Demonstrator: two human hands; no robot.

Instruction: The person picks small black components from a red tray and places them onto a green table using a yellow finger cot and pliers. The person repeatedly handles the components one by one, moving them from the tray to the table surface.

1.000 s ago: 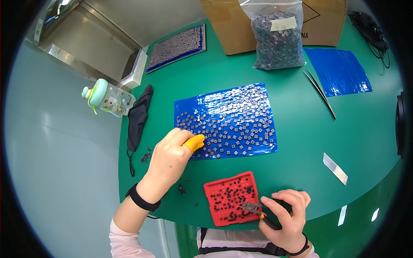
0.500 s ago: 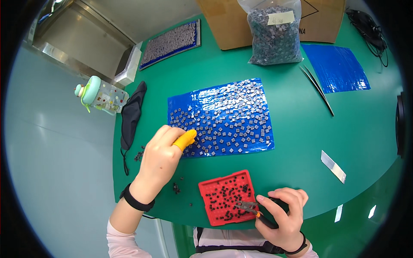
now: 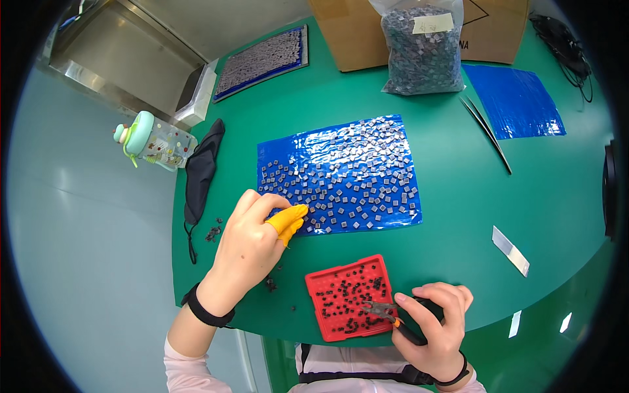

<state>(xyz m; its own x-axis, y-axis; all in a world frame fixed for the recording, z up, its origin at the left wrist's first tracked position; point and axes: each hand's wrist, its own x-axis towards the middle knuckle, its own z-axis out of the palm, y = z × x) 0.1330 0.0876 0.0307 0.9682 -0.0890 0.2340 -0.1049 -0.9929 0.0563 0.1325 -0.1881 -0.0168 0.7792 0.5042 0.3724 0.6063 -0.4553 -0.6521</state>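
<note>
My left hand (image 3: 246, 245), with yellow finger cots (image 3: 290, 221) on its thumb and forefinger, pinches at the lower left part of a blue film sheet (image 3: 275, 152). Whatever lies between those fingertips is hidden. Many small grey square pieces (image 3: 341, 211) are scattered over the sheet. My right hand (image 3: 438, 327) is closed round a pair of small cutting pliers (image 3: 407, 331) with black and orange handles. Their jaws hang over a red tray (image 3: 316, 281) that holds many tiny black parts (image 3: 354, 288).
Loose black bits (image 3: 213, 234) lie left of my left hand, near a black cloth mask (image 3: 200, 173) and a bottle (image 3: 160, 143). Tweezers (image 3: 488, 134), another blue sheet (image 3: 517, 101), a bag of pieces (image 3: 422, 56), a cardboard box (image 3: 347, 33) and a filled panel (image 3: 262, 62) stand farther off.
My left fingertips have shifted slightly right and down along the sheet, and more of the yellow cots shows. My right hand keeps its hold on the pliers over the tray.
</note>
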